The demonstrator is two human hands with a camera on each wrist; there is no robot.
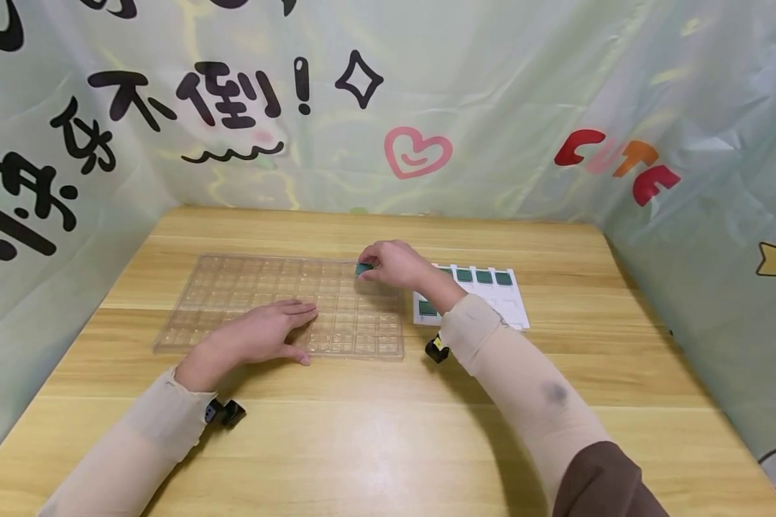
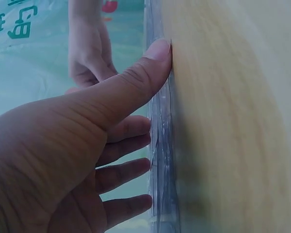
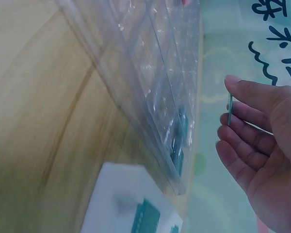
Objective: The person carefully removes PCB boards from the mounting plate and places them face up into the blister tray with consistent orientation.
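A clear plastic tray [image 1: 252, 276] with rows of small compartments lies flat on the table. My left hand [image 1: 265, 334] rests on it with straight fingers, its thumb at the near edge. Above the tray's far right part, my right hand [image 1: 397, 266] pinches a small thin green circuit board [image 3: 230, 109] between thumb and fingers. The right wrist view shows this board edge-on, and also green pieces [image 3: 179, 162] in the clear tray's end compartments. To the right stands a white tray [image 1: 491, 296] with several green boards [image 1: 483, 277] in its slots, partly hidden by my right forearm.
The wooden table [image 1: 375, 431] carries both trays. A printed cloth [image 1: 491, 86] hangs behind it and along both sides. Small black wrist cameras sit under the left cuff [image 1: 226, 413] and the right cuff [image 1: 436, 348].
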